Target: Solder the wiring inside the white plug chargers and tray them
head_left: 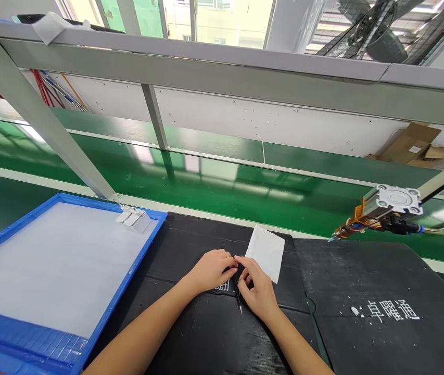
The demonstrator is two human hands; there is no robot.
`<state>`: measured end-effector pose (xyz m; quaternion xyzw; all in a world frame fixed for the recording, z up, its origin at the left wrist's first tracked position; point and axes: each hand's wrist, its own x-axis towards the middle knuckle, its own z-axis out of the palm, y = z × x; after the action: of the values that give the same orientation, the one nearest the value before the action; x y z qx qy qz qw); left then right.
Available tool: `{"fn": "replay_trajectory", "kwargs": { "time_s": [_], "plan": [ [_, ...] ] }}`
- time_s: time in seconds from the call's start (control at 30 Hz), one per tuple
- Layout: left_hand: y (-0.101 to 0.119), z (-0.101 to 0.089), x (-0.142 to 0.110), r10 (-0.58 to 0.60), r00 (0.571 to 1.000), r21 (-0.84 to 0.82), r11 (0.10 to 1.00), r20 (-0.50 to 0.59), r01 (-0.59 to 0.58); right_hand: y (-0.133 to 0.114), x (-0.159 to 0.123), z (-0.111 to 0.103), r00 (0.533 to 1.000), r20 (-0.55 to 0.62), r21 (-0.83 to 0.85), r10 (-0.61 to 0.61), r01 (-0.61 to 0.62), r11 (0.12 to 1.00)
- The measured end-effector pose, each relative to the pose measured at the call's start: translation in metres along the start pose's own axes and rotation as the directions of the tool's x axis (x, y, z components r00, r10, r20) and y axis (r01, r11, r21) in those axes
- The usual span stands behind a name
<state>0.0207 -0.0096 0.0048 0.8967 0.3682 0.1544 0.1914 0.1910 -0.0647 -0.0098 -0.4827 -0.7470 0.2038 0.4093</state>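
Observation:
Above the black mat (198, 333), my left hand (214, 270) and my right hand (259, 291) meet at their fingertips. Both are closed in a pinch; whatever they hold between them is too small or hidden to name. A thin dark tool with a bright pointed tip, like tweezers (239, 302), shows between the hands and points back toward me. I cannot tell whether the right hand grips it. A white paper sheet (270, 252) lies just beyond the right hand. White printed characters on the mat are partly covered by the left hand.
At left stands a blue-rimmed tray (122, 284) with a white sheet inside and small white pieces (132, 217) at its far corner. A pneumatic device with a nozzle (356, 226) hangs at right over another black mat (362, 344). A grey frame (222, 65) crosses behind the green surface.

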Motion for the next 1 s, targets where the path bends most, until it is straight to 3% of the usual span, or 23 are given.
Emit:
{"fn": "replay_trajectory", "kwargs": {
  "time_s": [0.37,1.0],
  "plan": [
    [0.0003,-0.0006,-0.0004,-0.005,1.000,0.019,1.000,0.025,0.005,0.0017,-0.0004,0.0004,1.000,0.010,0.010,-0.009,0.008,1.000],
    [-0.0020,0.0014,-0.0009,0.025,1.000,-0.003,1.000,-0.020,-0.025,0.0047,0.0000,0.0015,1.000,0.011,0.002,-0.019,0.019,1.000]
  ]
}}
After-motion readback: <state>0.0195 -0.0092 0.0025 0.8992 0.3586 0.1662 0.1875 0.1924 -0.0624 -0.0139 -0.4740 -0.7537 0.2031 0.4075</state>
